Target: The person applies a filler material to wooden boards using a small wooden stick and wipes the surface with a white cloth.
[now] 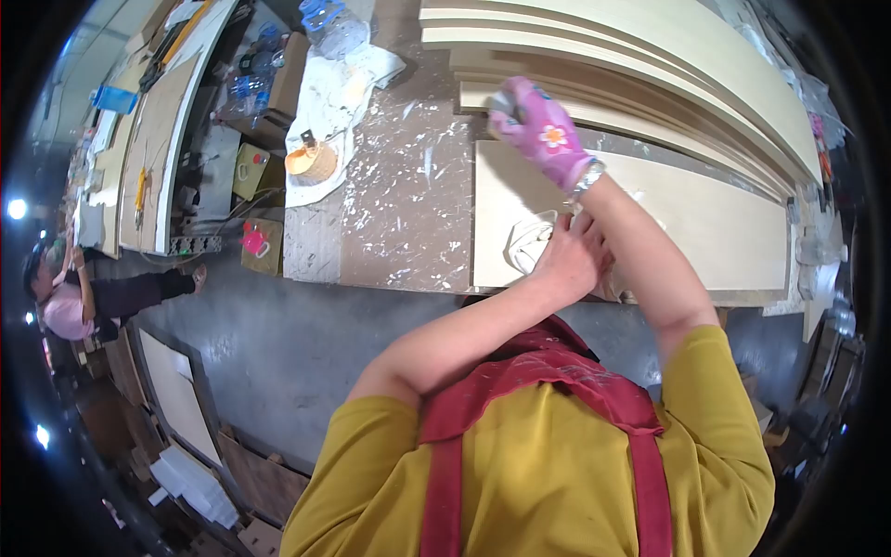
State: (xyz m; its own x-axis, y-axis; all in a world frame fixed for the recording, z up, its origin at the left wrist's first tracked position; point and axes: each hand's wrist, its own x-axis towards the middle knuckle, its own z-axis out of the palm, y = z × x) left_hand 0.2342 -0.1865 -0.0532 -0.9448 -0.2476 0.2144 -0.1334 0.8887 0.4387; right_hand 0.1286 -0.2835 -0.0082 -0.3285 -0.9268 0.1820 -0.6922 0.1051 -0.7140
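My right hand [541,135], in a pink glove with a flower print, is raised over the far left part of a pale flat board [715,227]. Its fingers are curled and a little blurred, and whatever they may hold is hidden. My bare left hand [577,255] is low over the near edge of the same board, its fingers bent around a crumpled white cloth [530,243]. Part of that cloth is hidden beneath the hand. Over the left hand's fingertips passes my right forearm.
Stacked pale boards [594,37] lie along the bench's far side. Left on the paint-spotted bench [408,195] are a glue-stained tub [311,161], a white cloth [371,70] and a large bottle [334,28]. Another person [70,302] is at the far left.
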